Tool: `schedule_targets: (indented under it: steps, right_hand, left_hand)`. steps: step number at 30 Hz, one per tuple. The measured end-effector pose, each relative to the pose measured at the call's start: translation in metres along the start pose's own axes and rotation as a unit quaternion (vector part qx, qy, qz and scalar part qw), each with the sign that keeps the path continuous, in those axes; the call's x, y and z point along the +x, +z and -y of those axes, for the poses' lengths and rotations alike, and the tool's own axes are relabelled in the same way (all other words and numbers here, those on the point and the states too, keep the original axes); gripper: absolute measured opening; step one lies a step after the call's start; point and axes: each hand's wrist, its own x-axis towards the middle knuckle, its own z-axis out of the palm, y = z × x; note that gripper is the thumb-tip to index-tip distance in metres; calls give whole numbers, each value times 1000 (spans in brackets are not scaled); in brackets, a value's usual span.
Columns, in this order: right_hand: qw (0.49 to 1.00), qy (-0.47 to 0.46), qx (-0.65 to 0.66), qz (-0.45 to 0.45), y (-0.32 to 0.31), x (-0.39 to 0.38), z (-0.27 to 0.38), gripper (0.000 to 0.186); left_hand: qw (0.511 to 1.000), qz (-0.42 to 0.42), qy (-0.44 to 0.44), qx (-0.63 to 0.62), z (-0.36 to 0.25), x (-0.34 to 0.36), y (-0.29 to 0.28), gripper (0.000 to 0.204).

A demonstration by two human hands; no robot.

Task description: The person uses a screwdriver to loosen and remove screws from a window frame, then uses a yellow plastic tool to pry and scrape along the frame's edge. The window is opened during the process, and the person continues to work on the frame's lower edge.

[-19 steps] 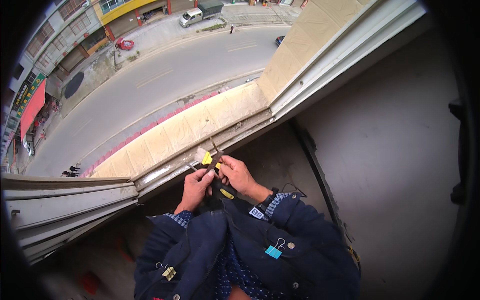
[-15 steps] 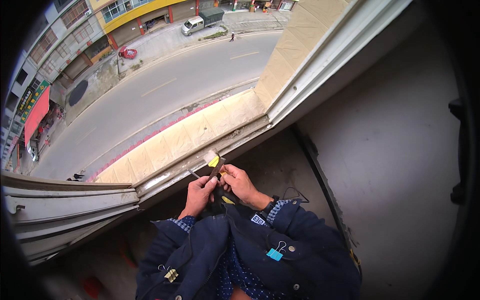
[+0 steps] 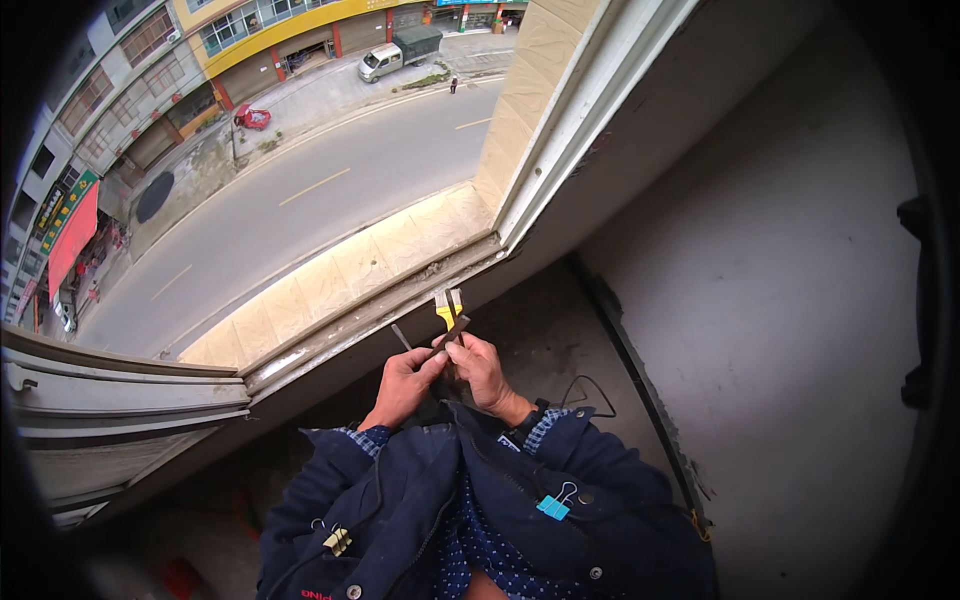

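So there's a small yellow-handled tool (image 3: 447, 312) with a pale flat head, looks like a little brush or scraper, hard to tell which at this size, and it's held up right over the inner edge of the window sill (image 3: 400, 300), just in front of the person's chest. The right hand (image 3: 483, 368) has its fingers closed around the lower end of that tool, together with a dark strip-like piece (image 3: 452, 330) that crosses it at an angle. The left hand (image 3: 405, 380) sits right against the right one, fingers pinched shut on a thin grey rod (image 3: 401, 337) that pokes up and to the left toward the sill; can't tell what the rod is exactly. Both hands come out of dark navy jacket sleeves with checked cuffs, and there's a blue binder clip (image 3: 553, 505) on the right side of the jacket plus a brass-coloured one (image 3: 336, 540) on the left. Beyond the sill is a tan tiled ledge (image 3: 340, 280), then way down below a road (image 3: 330, 190) with a small truck (image 3: 400, 52) parked by buildings. To the right is a bare grey wall (image 3: 760, 260), with a thin black cable (image 3: 585, 385) lying on the floor near the right sleeve.
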Motion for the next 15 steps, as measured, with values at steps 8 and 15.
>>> schedule_targets:
  steps: [8,15]
  right_hand:
    - [998,3,-52,-26,-13,14,2,25]
    - [1000,-3,-17,-19,-6,33,18,30]
  left_hand:
    - [992,115,10,41,-12,14,9,34]
    - [965,234,-80,84,-29,26,-9,44]
